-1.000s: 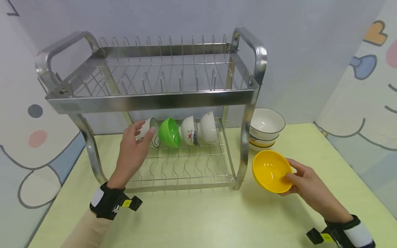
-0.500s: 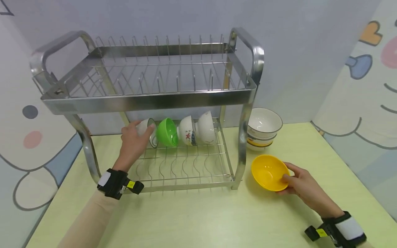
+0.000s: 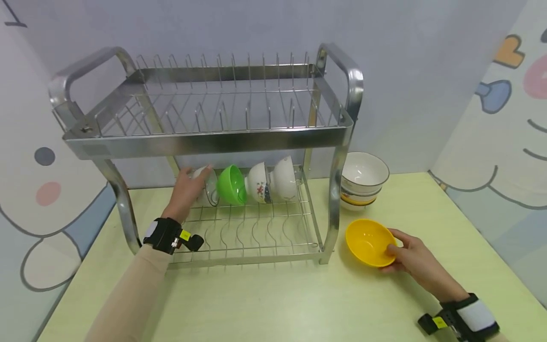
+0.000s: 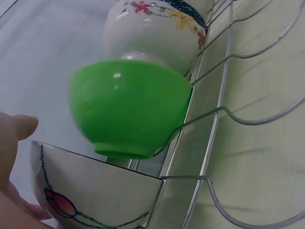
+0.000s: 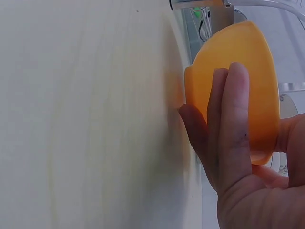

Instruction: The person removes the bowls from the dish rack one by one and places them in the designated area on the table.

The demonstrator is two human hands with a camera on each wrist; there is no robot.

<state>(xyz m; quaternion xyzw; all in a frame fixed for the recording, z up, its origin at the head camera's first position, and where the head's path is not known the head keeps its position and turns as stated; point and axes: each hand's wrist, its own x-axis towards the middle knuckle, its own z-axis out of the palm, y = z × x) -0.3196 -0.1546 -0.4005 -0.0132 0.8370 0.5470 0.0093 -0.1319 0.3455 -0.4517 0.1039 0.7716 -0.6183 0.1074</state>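
Note:
At the left end of the lower shelf, my left hand (image 3: 186,189) holds a white bowl (image 3: 210,187), thumb over its rim. The left wrist view shows a red flower and green vine on this bowl (image 4: 95,191). Beside it a green bowl (image 3: 231,185) stands on edge between the wires. Farther right come a white bowl with a flower print (image 3: 258,184) and another white bowl (image 3: 284,179). Out to the right of the rack, my right hand (image 3: 416,259) grips a yellow bowl (image 3: 369,242), thumb inside and fingers spread under its outer side (image 5: 238,95).
A two-tier metal dish rack (image 3: 205,145) stands against the wall, its upper tier lined with upright wires. Right of it, several bowls (image 3: 364,173) are stacked on the pale table (image 3: 273,299). The front shelf wires (image 3: 248,232) curve up in a row.
My left hand has closed in on the white bowl at the left end and now holds it, tipped a little. My right hand keeps the yellow bowl, slightly lower in view.

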